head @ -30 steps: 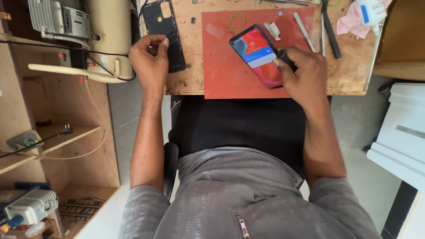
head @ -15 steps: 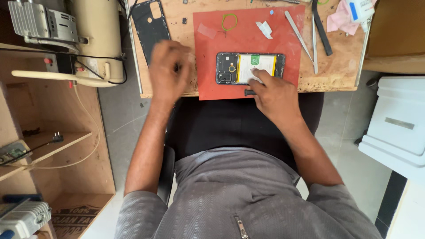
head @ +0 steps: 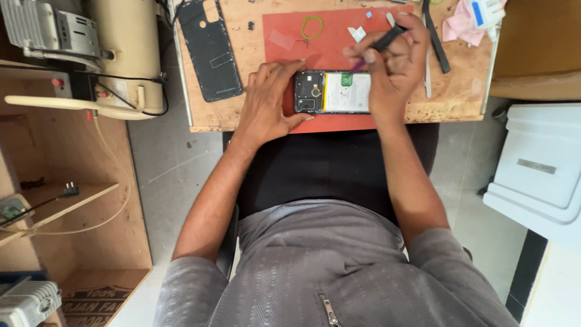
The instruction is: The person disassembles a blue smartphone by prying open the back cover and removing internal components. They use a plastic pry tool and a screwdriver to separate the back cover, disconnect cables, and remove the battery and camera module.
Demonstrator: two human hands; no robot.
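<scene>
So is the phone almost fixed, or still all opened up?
Still opened up. Done: the black back cover is off, lying on the wooden table. In hand: the left hand steadies the open phone on the red mat while the right hand pokes a thin tool inside. Left: putting the cover back.

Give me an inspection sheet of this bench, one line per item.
Surface: wooden bench, red mat on it.
Job's things: opened phone on the mat, battery exposed; black tool.
Clutter: removed back cover, green ring, tweezers, pink cloth.
Hands: left hand steadies the phone; right hand holds the tool.
Cables: black lead by the cream machine.
Surroundings: white box, wooden shelves.
</scene>
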